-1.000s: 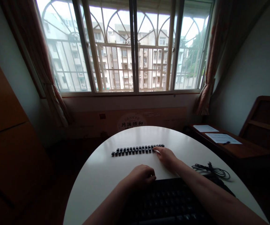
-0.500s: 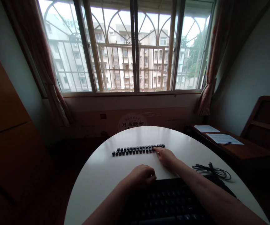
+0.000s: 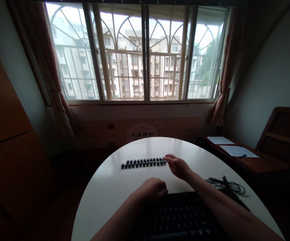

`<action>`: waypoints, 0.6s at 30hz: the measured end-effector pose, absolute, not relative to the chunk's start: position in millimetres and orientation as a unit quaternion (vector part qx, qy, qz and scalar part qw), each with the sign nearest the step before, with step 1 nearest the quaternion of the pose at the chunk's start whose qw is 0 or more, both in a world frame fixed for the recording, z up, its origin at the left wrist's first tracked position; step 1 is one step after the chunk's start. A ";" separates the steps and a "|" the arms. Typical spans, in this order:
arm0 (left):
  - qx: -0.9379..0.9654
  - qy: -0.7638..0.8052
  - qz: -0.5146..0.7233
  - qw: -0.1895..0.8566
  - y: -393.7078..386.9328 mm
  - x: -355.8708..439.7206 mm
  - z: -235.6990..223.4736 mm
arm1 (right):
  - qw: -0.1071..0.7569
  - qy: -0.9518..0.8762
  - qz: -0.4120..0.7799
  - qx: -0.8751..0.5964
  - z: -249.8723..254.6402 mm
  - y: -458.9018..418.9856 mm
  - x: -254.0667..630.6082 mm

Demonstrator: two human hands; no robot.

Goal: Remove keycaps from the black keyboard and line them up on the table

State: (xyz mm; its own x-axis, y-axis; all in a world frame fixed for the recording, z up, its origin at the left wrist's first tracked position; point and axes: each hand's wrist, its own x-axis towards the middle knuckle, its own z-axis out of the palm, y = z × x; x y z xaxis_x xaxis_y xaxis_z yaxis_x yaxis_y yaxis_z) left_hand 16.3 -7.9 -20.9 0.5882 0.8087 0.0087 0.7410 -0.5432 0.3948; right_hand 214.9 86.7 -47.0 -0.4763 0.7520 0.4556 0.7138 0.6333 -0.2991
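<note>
Keycaps (image 3: pixel 144 164) and keyboard (image 3: pixel 177 214) are black, table (image 3: pixel 104 197) white.

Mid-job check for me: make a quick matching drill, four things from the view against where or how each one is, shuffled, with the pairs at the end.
1. right hand
2. left hand
3. cable
4. black keycaps

A. lined up in two rows on the white tabletop
B. bundled in loops toward the table's right side
C. at the right end of the rows
D. curled, by the far edge of the keyboard

Pairs: 1-C, 2-D, 3-B, 4-A
</note>
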 end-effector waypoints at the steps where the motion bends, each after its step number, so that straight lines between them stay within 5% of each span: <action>1: 0.872 0.446 0.093 0.178 -8.1 16.0 -20.4 | 0.299 -0.860 0.017 -0.414 -41.3 83.3 214.9; 8: 0.869 0.453 0.086 0.180 -6.0 13.8 -20.5 | 0.441 -0.834 -0.013 -0.331 14.4 53.6 217.3; 18: 0.862 0.463 0.063 0.195 -9.1 14.1 -16.7 | 0.471 -0.740 0.274 -0.396 18.1 -41.9 287.8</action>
